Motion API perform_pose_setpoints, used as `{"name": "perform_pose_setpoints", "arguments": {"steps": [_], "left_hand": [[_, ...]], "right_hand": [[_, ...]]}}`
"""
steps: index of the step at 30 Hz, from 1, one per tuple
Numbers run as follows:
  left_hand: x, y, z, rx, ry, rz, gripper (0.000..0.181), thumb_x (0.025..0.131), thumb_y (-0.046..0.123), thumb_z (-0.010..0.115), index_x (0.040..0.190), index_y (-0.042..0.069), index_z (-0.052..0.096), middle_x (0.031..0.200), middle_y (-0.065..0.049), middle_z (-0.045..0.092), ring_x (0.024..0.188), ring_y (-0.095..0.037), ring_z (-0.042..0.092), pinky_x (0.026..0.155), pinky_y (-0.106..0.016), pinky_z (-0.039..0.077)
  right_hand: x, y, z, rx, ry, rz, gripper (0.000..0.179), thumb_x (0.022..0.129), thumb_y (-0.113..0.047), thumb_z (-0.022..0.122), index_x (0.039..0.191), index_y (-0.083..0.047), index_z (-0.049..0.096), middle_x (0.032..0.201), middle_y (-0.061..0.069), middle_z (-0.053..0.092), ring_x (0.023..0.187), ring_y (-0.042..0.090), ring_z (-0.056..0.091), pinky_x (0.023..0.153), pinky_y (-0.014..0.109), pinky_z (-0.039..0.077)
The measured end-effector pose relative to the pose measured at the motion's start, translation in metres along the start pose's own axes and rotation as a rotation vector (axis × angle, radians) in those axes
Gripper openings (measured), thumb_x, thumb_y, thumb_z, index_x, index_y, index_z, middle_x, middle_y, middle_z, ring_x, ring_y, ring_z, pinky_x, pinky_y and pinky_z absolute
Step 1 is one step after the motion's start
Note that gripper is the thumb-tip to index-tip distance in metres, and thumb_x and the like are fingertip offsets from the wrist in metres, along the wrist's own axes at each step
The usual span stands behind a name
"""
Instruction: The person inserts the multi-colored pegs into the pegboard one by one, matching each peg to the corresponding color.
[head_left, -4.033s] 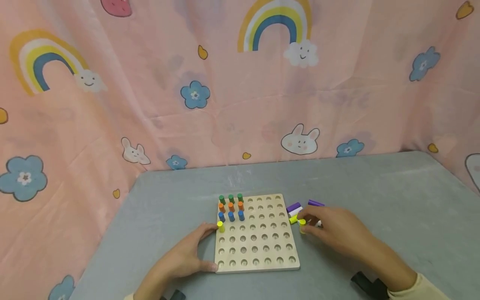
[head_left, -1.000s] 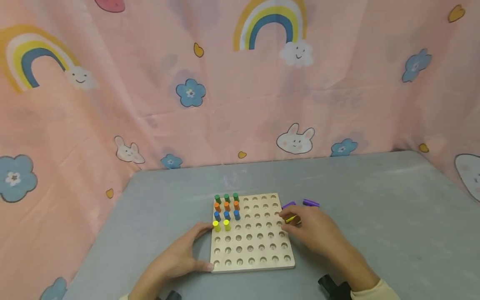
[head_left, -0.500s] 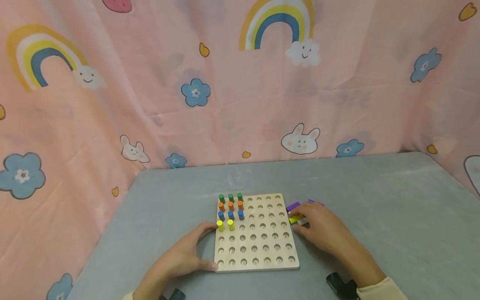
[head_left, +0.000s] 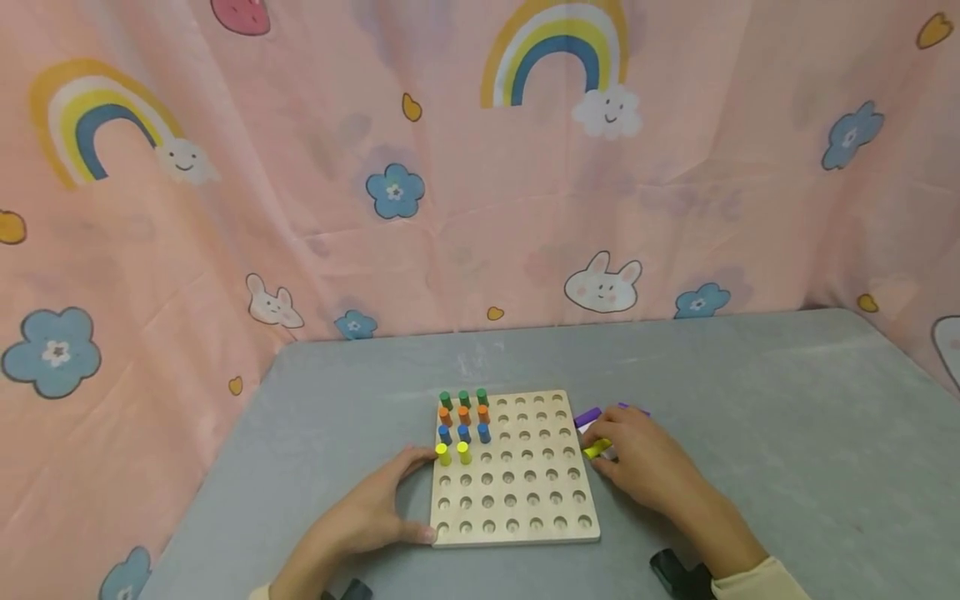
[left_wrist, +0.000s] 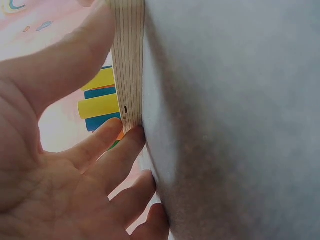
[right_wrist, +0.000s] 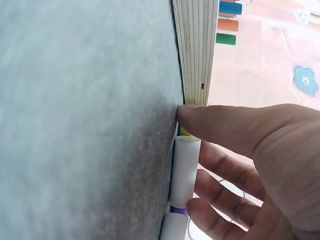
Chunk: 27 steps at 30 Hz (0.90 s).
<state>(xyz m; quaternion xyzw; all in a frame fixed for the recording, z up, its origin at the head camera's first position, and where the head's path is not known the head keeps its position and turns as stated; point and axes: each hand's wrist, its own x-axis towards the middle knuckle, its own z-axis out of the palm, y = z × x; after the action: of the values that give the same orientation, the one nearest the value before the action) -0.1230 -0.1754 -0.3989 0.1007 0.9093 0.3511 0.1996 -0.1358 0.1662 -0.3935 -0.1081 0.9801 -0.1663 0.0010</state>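
A wooden peg board [head_left: 519, 490] lies on the table. Green pegs [head_left: 463, 400], orange pegs [head_left: 463, 416] and blue pegs [head_left: 464, 433] stand in rows of three at its far left, with two yellow pegs [head_left: 463, 453] in the row nearer me. My left hand [head_left: 367, 508] spans the board's left side, thumb at the near corner and fingertips against the edge. Beside the right edge my right hand [head_left: 648, 458] pinches a loose yellow peg [head_left: 597, 449] between thumb and forefinger. In the right wrist view the thumb mostly hides that peg.
Purple pegs [head_left: 588, 417] lie right of the board, partly under the right hand. White pegs [right_wrist: 185, 170] lie close to its fingers in the right wrist view. The grey table [head_left: 787, 433] reaches back to a pink patterned curtain [head_left: 480, 208].
A second yellow peg has gone into the board since the earliest frame. The right hand has returned to the loose pegs, and the yellow one there has shifted slightly. The left hand stays put.
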Motion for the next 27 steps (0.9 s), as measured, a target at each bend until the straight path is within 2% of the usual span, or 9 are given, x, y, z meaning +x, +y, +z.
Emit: {"name": "perform_pose_setpoints", "arguments": {"steps": [5,9,14,19,27], "left_hand": [[-0.0008,-0.0002,0.0001,-0.007,0.000,0.015,0.095,0.062,0.033,0.093,0.144,0.026,0.045,0.155,-0.006,0.046,0.150,-0.042,0.027,0.118,-0.067,0.021],[-0.0015,0.0003,0.0005,-0.013,0.008,0.030,0.094,0.061,0.032,0.093,0.143,0.025,0.046,0.154,-0.007,0.047,0.149,-0.042,0.028,0.118,-0.067,0.021],[-0.0023,0.0020,0.0002,-0.016,0.011,0.031,0.094,0.061,0.031,0.093,0.143,0.025,0.046,0.154,-0.008,0.047,0.149,-0.043,0.028,0.117,-0.067,0.021],[-0.0020,0.0028,0.0003,-0.021,0.013,0.028,0.095,0.061,0.030,0.094,0.143,0.025,0.047,0.155,-0.007,0.046,0.149,-0.043,0.027,0.118,-0.067,0.021],[-0.0015,0.0027,0.0007,-0.024,0.014,0.023,0.094,0.060,0.030,0.094,0.142,0.025,0.047,0.155,-0.008,0.045,0.150,-0.043,0.026,0.118,-0.067,0.020]], "right_hand": [[0.0001,0.0009,0.0012,0.008,-0.005,0.003,0.016,0.081,-0.015,0.082,0.094,-0.022,0.075,0.103,-0.001,0.068,0.104,0.024,0.061,0.096,0.052,0.051],[0.0013,0.0017,0.0005,0.057,0.015,0.006,0.014,0.082,-0.017,0.081,0.094,-0.020,0.074,0.101,0.000,0.067,0.100,0.022,0.061,0.095,0.050,0.052],[0.0024,0.0021,-0.0006,0.141,0.042,0.025,0.016,0.084,-0.020,0.080,0.096,-0.016,0.072,0.092,-0.003,0.066,0.086,0.015,0.057,0.081,0.040,0.053],[0.0015,0.0024,-0.0020,0.204,0.040,0.055,0.018,0.086,-0.020,0.078,0.100,-0.015,0.069,0.089,-0.003,0.065,0.081,0.013,0.056,0.074,0.034,0.051],[0.0004,0.0069,-0.0037,0.201,0.081,-0.020,0.022,0.088,-0.014,0.075,0.109,-0.012,0.072,0.095,-0.002,0.068,0.082,0.011,0.056,0.074,0.034,0.050]]}}
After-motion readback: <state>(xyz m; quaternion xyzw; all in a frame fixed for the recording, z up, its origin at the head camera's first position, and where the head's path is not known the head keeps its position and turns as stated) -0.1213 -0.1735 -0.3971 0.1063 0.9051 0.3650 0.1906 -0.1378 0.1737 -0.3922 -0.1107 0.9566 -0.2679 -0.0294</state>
